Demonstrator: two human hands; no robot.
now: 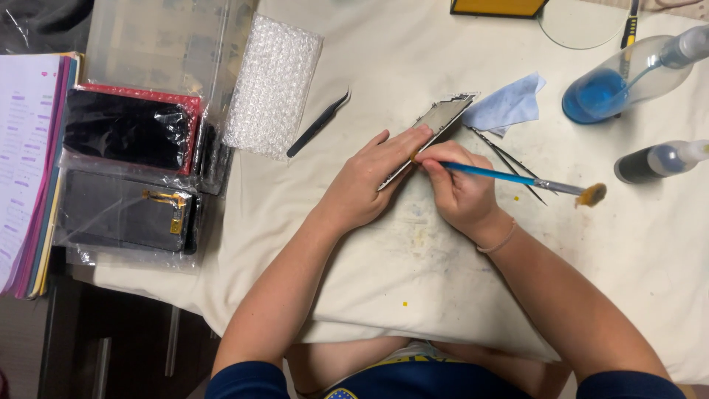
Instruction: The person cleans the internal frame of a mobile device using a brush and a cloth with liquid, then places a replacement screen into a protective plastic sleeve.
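Note:
My left hand (369, 181) holds a thin flat grey phone screen panel (440, 118) tilted on its edge above the cream cloth-covered table (384, 273). My right hand (461, 188) grips a blue-handled paintbrush (509, 177) reversed, so its yellowish bristle end (591, 195) points away to the right and the handle tip meets the panel's edge near my left fingertips. Both hands touch at the panel.
Black tweezers (317, 124) and a bubble-wrap pouch (272, 85) lie left of the panel. A blue wipe (509, 103) and thin metal tweezers (513, 164) lie to the right. Two squeeze bottles (628, 77) (661, 160) stand at the right. Bagged phone screens (129, 170) and papers (29, 162) are stacked at the left.

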